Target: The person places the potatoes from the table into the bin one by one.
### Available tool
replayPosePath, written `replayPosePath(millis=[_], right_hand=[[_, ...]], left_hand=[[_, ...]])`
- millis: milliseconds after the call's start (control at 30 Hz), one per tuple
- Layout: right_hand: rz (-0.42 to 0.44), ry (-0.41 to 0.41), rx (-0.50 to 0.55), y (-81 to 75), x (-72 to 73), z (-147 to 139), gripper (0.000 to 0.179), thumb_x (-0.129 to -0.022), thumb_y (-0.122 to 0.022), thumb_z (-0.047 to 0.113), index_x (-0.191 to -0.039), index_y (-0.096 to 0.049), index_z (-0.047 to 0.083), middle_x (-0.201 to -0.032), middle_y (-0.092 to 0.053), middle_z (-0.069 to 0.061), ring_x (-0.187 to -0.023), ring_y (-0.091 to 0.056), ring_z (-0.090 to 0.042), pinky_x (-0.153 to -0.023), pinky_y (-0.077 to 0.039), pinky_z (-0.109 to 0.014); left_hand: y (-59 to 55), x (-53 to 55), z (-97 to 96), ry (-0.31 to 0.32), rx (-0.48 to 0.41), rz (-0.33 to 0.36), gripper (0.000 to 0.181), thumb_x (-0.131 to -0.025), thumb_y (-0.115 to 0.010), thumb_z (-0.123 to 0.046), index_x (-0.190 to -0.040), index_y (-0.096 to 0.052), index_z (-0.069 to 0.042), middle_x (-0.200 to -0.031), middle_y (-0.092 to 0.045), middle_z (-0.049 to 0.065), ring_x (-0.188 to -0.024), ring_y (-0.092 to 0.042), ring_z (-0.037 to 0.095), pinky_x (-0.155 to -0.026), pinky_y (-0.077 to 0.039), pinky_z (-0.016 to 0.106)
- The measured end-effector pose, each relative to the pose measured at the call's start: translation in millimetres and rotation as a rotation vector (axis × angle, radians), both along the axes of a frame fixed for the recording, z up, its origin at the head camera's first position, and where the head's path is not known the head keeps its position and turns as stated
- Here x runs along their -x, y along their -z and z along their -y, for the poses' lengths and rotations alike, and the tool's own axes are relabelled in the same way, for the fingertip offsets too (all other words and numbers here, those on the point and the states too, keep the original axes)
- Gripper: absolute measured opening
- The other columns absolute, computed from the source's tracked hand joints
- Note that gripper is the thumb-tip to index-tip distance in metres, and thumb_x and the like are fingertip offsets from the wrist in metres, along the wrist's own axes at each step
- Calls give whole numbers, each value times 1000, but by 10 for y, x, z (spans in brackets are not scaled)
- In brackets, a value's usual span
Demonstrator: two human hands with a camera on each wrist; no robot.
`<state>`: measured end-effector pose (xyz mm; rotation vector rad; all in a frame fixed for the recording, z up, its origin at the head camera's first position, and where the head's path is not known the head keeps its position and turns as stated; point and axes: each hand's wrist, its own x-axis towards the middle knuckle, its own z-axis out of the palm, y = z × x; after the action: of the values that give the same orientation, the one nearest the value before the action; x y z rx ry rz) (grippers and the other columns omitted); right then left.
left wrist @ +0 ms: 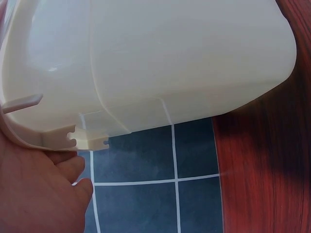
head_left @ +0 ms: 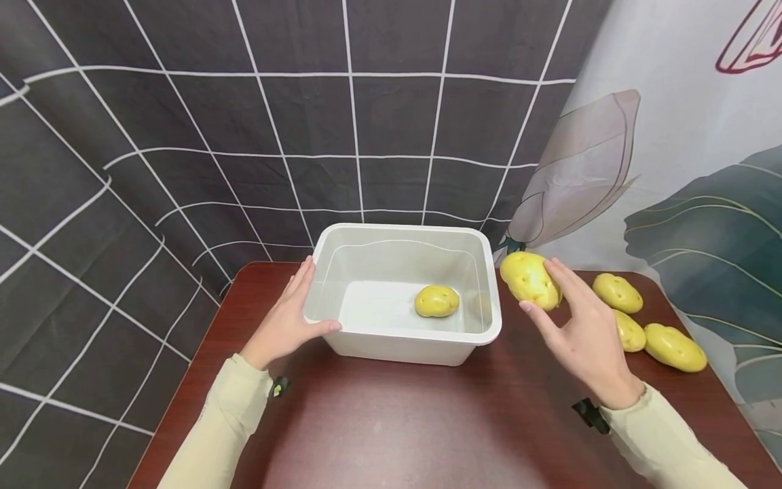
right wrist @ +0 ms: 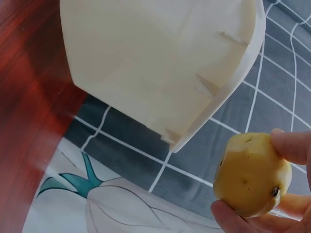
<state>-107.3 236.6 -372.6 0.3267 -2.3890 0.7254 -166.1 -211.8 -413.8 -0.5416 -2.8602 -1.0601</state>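
In the head view my right hand (head_left: pixel 583 333) grips a yellow potato (head_left: pixel 530 280) between thumb and fingers, just right of a white plastic bin (head_left: pixel 397 346). The right wrist view shows this potato (right wrist: pixel 252 174) pinched in the fingertips, apart from the bin's rim. My left hand (head_left: pixel 290 318) rests on the bin's left end, thumb over the front rim and fingers along the side. From the left wrist, the hand (left wrist: pixel 41 189) is seen against the underside of the rim. Another potato (head_left: pixel 436 301) lies on the bin's floor, right of its middle.
Three more potatoes lie on the table's right side: one at the back (head_left: pixel 617 293), one partly behind my right hand (head_left: pixel 629 331), one further right (head_left: pixel 675 347). The dark red table (head_left: pixel 366 428) ends at a dark tile-patterned curtain (head_left: pixel 391 115) behind the bin.
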Motion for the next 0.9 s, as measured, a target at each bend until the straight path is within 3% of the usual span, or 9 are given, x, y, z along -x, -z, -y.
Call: replayPosePath(millis=[400,800,900], right_hand=[[-6,-34,4,-21,-14,92,77,-75,-88,13,-144,-55,8,-144,-56,-14,-128,-56,-37,-107,-42,-33],[11,-91,-1,-43,-13,183,75,-77,-87,14,-145,-55,9,-145,-55,-14,-129,-55,-35,-109,-39,-28],[19,-99,-4,-41,-11,199,76,-77,-88,14,-145,-55,9,-145,-55,-14,-129,-55,-35,-109,-41,-33]], left_hand=[[0,-7,-4,-4,5,1,117,-78,-84,-48,-161,-13,-6,-169,-7,4,-152,-9,39,-117,-18,63],[-3,-5,-6,0,13,5,117,-78,-84,-49,-161,-13,-6,-169,-6,5,-152,-9,40,-117,-17,62],[-7,-7,-6,0,14,3,117,-78,-84,-49,-162,-13,-6,-169,-6,5,-152,-9,40,-117,-18,62]])
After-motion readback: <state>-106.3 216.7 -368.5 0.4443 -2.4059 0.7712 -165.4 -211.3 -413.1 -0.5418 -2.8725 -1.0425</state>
